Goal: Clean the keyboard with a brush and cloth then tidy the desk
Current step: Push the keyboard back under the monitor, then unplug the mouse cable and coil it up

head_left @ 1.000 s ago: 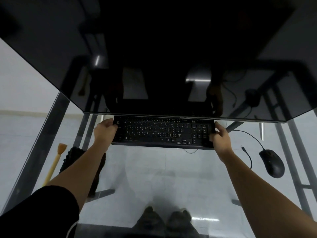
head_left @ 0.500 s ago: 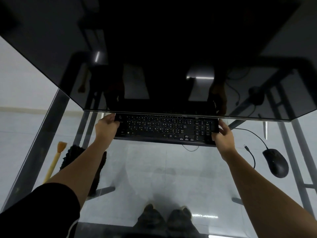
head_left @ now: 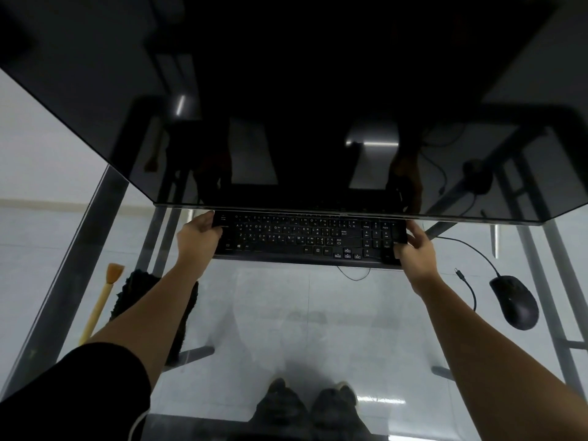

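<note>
- Where the glass table (head_left: pixel 318 316) runs farthest left of the keyboard (head_left: pixel 305 240), a brush (head_left: pixel 101 300) lies flat. It has a pale wooden handle, and its orange bristles point toward the keyboard's far side.
- Just beside the brush, still left of the keyboard and nearer the person, lies a dark fuzzy cloth (head_left: pixel 130 291). The left forearm partly covers it.
- The left hand (head_left: pixel 199 233) is clamped on the keyboard's left end, with its fingers curled round the edge.
- The black keyboard lies crosswise between the two hands. Its far edge is tucked beneath the lower rim of a dark monitor (head_left: pixel 286 122). Whether the keyboard rests on the table or is raised off it cannot be told.
- Below the keyboard's near edge, a pair of shoes (head_left: pixel 305 405) shows through the glass on the floor.
- The right hand (head_left: pixel 413 249) grips the keyboard's right end, with its thumb lying on the key face.
- Right of the keyboard, a loose cable (head_left: pixel 467 286) ends in a free plug.
- Farther right of the keyboard sits a black mouse (head_left: pixel 514 302). Its cord runs back toward the monitor.
</note>
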